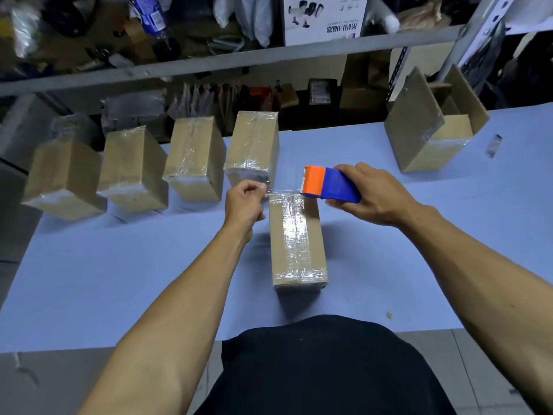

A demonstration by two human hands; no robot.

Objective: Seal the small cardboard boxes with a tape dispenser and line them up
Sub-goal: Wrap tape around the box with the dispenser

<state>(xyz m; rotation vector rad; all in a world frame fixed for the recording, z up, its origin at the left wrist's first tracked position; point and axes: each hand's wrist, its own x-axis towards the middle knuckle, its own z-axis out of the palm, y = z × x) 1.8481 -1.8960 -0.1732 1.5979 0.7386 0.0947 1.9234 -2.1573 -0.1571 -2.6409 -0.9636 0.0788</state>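
Observation:
A small cardboard box [296,244] lies in front of me on the blue table [119,280], with clear tape along its top seam. My right hand [371,196] grips a blue and orange tape dispenser [329,184] just above the box's far end. My left hand [244,202] pinches the free end of a clear tape strip [282,191] stretched from the dispenser's mouth. Several taped boxes stand side by side at the back left, the nearest one [254,148] just beyond my left hand.
An open cardboard box [431,130] with raised flaps stands at the back right. A scrap of tape [493,145] lies beside it. Cluttered shelves [209,67] run behind the table. A small crumb [389,315] lies near the table's front edge.

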